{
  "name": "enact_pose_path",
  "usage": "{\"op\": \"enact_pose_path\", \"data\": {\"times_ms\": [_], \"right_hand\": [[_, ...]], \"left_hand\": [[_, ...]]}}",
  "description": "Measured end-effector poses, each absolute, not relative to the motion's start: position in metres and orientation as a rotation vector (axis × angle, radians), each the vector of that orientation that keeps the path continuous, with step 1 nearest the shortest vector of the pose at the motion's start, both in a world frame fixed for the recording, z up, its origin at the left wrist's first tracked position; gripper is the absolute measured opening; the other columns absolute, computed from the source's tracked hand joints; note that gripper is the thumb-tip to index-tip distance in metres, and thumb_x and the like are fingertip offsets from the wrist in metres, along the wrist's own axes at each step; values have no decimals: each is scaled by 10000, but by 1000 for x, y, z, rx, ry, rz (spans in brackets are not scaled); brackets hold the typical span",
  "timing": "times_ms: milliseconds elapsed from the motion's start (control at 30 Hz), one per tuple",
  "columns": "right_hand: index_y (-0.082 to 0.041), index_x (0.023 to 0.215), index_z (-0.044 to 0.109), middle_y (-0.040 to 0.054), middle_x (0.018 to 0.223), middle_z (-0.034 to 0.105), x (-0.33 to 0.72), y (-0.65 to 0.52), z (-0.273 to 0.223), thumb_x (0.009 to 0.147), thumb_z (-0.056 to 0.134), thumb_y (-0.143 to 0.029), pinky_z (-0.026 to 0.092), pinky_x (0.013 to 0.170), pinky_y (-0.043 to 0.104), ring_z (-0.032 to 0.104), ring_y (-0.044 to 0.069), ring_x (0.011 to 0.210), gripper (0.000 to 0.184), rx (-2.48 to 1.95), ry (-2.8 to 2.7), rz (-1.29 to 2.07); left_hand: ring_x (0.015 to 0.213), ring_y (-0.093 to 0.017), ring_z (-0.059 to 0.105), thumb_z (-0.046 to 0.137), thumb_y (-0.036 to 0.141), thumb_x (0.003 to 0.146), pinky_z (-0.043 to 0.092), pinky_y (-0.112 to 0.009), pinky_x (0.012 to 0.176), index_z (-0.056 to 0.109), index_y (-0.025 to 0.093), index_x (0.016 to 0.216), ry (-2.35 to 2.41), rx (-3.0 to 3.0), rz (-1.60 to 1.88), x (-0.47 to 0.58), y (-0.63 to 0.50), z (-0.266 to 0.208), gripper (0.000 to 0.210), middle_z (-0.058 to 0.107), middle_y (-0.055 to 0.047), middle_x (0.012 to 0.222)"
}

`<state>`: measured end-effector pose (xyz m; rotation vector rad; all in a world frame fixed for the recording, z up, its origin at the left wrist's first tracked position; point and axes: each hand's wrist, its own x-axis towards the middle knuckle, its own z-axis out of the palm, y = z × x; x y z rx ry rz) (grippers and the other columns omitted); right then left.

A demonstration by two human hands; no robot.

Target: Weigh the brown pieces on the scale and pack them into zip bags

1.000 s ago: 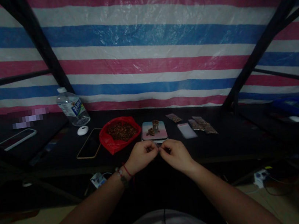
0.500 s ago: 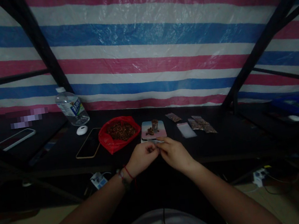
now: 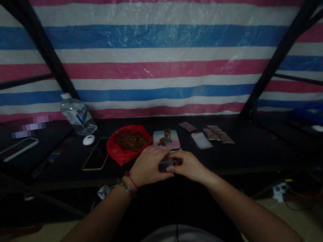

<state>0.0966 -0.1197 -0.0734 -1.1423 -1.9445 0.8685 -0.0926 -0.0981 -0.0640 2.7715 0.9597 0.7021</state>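
Note:
Between my two hands, at the table's front edge, is a small clear plastic bag (image 3: 170, 163), partly covered by fingers. My left hand (image 3: 148, 165) curves over its left side, thumb below and fingers above. My right hand (image 3: 189, 165) pinches its right side. Just beyond them lies a flat blue-and-pink plate (image 3: 173, 138) that looks like a small scale. On it stand a small cup (image 3: 167, 134) of brown bits and a loose little heap of brown pieces (image 3: 162, 141). Left of that sits an open red bag (image 3: 118, 155) full of dried brown pieces.
Right of the plate lie a stack of flat clear bags (image 3: 202, 141) and several filled bags (image 3: 219, 134), with another filled one (image 3: 186, 126) behind. On the left are a phone (image 3: 96, 156), a white mouse-like object (image 3: 89, 140) and a plastic bottle (image 3: 78, 114). Dark posts (image 3: 272, 57) flank the table.
My left hand has shifted forward and turned over, its fingers now spanning the bag instead of pinching. My right hand has drawn slightly right and down, and the bag shows wider between them.

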Motion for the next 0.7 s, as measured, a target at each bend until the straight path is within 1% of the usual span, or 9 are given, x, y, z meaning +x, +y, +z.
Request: {"op": "enact_pose_path", "data": {"times_ms": [100,167,333,433,500,533,633,700], "right_hand": [[-202,894,713,17,873,711,97,-117,-79,757,600,-145,481,727,262,644,157,779,186,-1116,-1938,949],[-203,838,721,12,834,713,96,-116,-82,772,570,-135,481,730,258,646,153,766,178,-1119,-1951,964],[-200,846,715,19,859,709,93,-114,-83,726,632,-156,481,747,270,643,162,791,153,-1126,-1972,923],[-198,866,695,30,868,693,97,-99,-84,768,610,-238,481,753,296,630,166,795,135,-1146,-1883,787],[-184,903,670,53,905,675,104,-79,-86,802,574,-309,483,768,322,618,176,821,186,-1197,-1739,628],[-176,936,656,69,939,664,107,-67,-88,795,581,-333,481,788,338,612,186,854,223,-1224,-1685,540],[-166,1118,586,111,1133,605,116,-27,-98,692,686,-353,426,920,395,559,227,1040,476,-1310,-1690,336],[-153,1180,547,122,1157,600,118,-3,-106,661,711,-354,401,957,400,552,233,1075,581,-1376,-1738,340]], "left_hand": [[1014,-245,563,661,490,664,401,-377,912,542,211,1154,965,2749,675,-90,-101,-61,576,625,-71,1087],[987,-233,571,650,427,678,418,-357,885,553,205,1124,970,2732,668,-87,-105,-58,507,629,-64,1059],[949,-224,583,636,353,684,448,-344,855,561,202,1078,958,2653,682,-84,-106,-59,429,629,-58,1030],[932,-225,592,626,335,695,462,-338,849,565,198,1070,1027,2560,765,-88,-98,-66,403,626,-70,1025],[952,-236,591,624,336,699,459,-349,869,558,195,1094,1110,2497,850,-92,-90,-72,424,621,-82,1051],[969,-244,588,627,341,697,455,-359,883,552,192,1112,1154,2471,885,-94,-85,-75,448,618,-88,1069],[1002,-269,579,634,366,688,448,-390,903,555,174,1126,1275,2429,925,-101,-73,-85,485,614,-106,1096],[1001,-275,580,631,382,693,449,-397,903,568,163,1116,1322,2422,914,-105,-67,-89,480,617,-116,1091]]}}
